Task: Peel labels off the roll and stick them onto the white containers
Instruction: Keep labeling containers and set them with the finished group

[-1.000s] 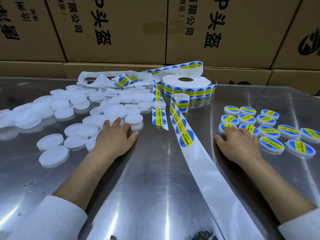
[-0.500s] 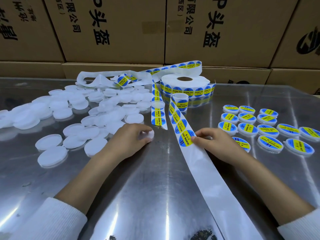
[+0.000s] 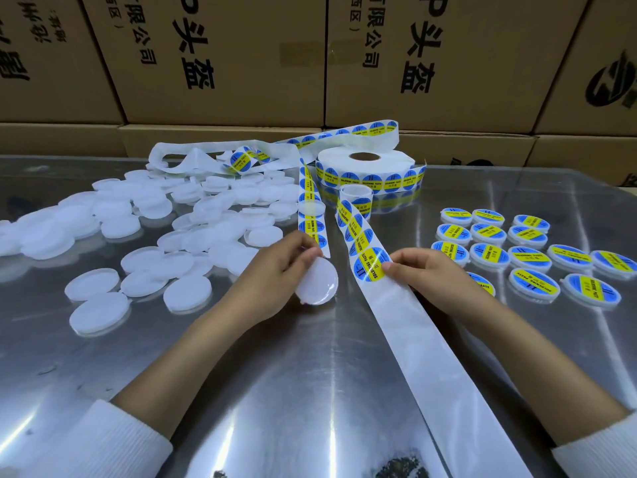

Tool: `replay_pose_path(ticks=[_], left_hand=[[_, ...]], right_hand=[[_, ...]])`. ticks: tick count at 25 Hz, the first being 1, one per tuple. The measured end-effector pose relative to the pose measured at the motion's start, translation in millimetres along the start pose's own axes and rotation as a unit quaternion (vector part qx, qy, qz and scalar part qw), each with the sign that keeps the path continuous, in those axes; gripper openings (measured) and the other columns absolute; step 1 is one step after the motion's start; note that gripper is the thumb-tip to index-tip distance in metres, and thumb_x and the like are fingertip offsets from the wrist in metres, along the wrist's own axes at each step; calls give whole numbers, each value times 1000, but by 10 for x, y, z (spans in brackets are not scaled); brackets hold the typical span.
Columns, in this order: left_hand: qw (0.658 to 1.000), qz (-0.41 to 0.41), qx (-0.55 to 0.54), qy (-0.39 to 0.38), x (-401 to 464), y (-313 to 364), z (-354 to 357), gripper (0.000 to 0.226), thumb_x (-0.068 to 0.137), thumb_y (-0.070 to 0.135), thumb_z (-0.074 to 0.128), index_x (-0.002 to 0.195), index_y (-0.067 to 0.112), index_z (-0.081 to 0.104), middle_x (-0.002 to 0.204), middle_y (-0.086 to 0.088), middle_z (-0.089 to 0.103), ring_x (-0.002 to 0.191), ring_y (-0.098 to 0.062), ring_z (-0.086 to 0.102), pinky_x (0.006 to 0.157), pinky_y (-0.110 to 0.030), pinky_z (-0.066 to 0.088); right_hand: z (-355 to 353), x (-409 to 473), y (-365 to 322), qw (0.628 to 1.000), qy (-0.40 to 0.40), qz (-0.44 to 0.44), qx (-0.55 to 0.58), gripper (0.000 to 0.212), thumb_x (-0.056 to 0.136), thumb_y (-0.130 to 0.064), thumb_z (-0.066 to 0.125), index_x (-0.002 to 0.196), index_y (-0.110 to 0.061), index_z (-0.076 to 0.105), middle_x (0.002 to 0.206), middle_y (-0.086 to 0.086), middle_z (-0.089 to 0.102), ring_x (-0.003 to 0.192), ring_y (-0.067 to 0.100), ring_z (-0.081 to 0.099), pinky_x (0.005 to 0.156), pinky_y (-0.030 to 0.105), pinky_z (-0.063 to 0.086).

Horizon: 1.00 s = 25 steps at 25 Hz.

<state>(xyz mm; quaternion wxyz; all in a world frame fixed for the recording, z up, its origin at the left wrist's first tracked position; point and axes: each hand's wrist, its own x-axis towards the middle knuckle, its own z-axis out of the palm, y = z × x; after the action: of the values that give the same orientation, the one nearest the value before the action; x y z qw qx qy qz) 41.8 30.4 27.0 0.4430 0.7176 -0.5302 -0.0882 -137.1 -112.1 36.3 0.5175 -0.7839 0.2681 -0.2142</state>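
The left hand (image 3: 275, 277) gripped a bare white container (image 3: 319, 282) tilted above the counter (image 3: 275, 391). Just to its right, the right hand (image 3: 427, 274) pinched the nearest label (image 3: 370, 265) on the backing strip (image 3: 406, 326), which ran near to far.

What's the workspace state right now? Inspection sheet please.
Surface: shiny metal table.
Job's things: label roll at the back; backing strip runs toward the person; plain white containers piled on the left; labelled containers in rows on the right.
Clutter: used backing tangle behind the pile.
Hands: left hand holds a white container; right hand pinches the label at the strip's end.
Cables: nothing seen.
Surroundings: stacked cardboard boxes.
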Motion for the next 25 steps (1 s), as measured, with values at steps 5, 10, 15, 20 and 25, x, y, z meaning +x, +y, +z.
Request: replay_pose_path(ticks=[5,10,15,20,25], left_hand=[[994,47,78,-58,-74,28,101,9,90,21,61,94,19,69,93,11,64,86,-2,58,79,-21,44],[995,78,63,22,-135,205,189,36,81,35,71,114,23,69,111,10,67,104,-3,59,91,-21,45],[997,64,42,23,-150,264,214,28,82,30,72,109,21,73,105,8,72,101,-6,63,90,-33,48],[997,80,11,19,-183,293,218,16,86,26,68,101,29,74,97,16,73,90,2,65,83,-33,51],[997,77,-3,-7,-183,277,224,17,88,26,65,102,33,73,97,21,71,88,8,64,82,-28,51]], right_hand=[[22,-22,-14,1000,-13,-12,-3,22,92,-24,59,80,-8,67,58,-13,60,53,-3,51,53,9,41],[67,-62,-40,994,-81,-26,66,7,86,-15,64,89,-10,69,80,-2,72,73,5,64,67,14,49],[115,-68,-46,987,-131,-58,72,17,84,-4,65,98,-12,68,91,7,70,84,9,64,77,18,52],[94,-73,-59,986,-132,-72,75,14,84,-7,65,92,-16,71,88,3,72,82,6,64,75,15,50],[56,-64,-55,989,-130,-58,36,12,84,-5,66,91,-14,70,94,16,72,82,10,65,77,21,51]])
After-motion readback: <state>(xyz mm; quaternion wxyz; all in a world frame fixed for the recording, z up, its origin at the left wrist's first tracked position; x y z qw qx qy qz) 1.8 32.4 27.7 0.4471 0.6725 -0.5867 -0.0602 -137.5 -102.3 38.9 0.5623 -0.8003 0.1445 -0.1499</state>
